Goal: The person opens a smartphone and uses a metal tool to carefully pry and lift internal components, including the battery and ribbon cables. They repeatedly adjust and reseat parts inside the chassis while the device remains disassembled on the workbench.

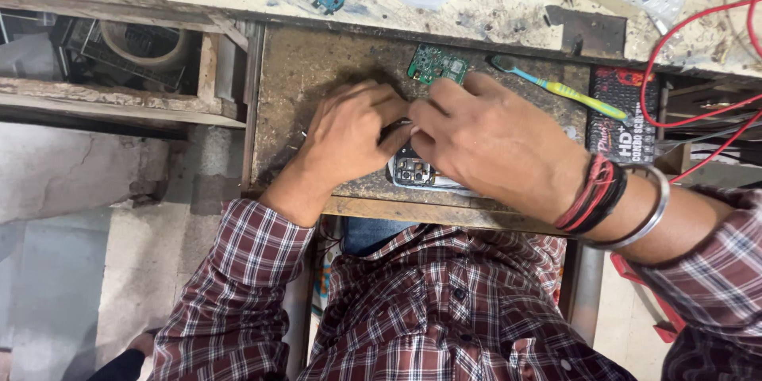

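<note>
Left hand (349,139) and right hand (492,147) were both curled over an opened phone (417,171) that lay on the worn pull-out work board (317,71), close to its near edge and directly in front of the person's chest. The phone sat beneath and between the two hands, its long axis appearing to run left to right across the board, though only a short exposed stretch with camera openings showed below the knuckles. Both hands were equally near; their fingertips met over the phone's upper edge. The left hand's fingers were bent tight, seemingly pinching a thin dark tool or part, but what it was could not be made out. The right hand was half closed, fingers pressed down on the phone; whether it gripped anything could not be told. A green circuit board (436,63) lay just beyond the fingertips, and a blue-and-yellow toothbrush (559,89) lay to its right, apart from both hands. Most of the phone was hidden under the palms. Red wires (675,115) ran off the frame's right edge.
</note>
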`<act>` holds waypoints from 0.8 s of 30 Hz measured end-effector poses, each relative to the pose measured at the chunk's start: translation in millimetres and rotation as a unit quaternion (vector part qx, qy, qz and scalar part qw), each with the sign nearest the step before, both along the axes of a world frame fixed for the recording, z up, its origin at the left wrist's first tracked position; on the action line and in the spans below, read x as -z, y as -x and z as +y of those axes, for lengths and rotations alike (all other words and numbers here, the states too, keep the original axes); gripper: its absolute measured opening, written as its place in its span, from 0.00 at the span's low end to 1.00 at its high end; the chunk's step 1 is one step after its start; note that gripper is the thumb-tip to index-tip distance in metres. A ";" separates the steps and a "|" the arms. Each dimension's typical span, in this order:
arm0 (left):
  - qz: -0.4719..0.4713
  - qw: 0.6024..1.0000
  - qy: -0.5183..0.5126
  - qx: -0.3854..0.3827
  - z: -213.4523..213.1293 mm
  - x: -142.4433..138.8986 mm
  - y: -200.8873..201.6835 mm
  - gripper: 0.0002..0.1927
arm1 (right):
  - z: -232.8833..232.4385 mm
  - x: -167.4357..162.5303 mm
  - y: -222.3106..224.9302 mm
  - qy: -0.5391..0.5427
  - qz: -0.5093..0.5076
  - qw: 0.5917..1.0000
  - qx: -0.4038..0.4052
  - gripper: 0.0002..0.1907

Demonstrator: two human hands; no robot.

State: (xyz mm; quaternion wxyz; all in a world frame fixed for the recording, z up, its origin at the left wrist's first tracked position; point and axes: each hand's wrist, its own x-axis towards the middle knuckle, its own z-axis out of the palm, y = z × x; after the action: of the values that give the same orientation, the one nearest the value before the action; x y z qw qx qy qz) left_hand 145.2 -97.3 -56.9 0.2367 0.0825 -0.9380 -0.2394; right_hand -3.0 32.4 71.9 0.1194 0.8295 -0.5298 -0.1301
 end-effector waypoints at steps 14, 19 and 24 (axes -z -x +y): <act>0.003 0.999 -0.039 0.002 2.9 -4.1 0.4 0.06 | 6.1 -13.1 1.8 -0.009 -0.056 0.998 0.000 0.06; -0.007 0.999 -0.045 0.000 3.4 -1.7 2.6 0.06 | 6.2 -13.9 4.7 -0.023 -0.060 0.998 0.019 0.06; -0.014 0.998 -0.053 0.001 3.6 1.6 3.1 0.06 | 6.4 -11.9 6.2 -0.044 -0.031 0.997 0.055 0.07</act>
State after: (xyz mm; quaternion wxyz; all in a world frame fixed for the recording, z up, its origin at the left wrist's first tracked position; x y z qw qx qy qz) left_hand 142.0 -93.6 -58.5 0.2184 0.0977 -0.9272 -0.2881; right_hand -9.2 38.8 83.9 0.0594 0.8073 -0.5716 -0.1338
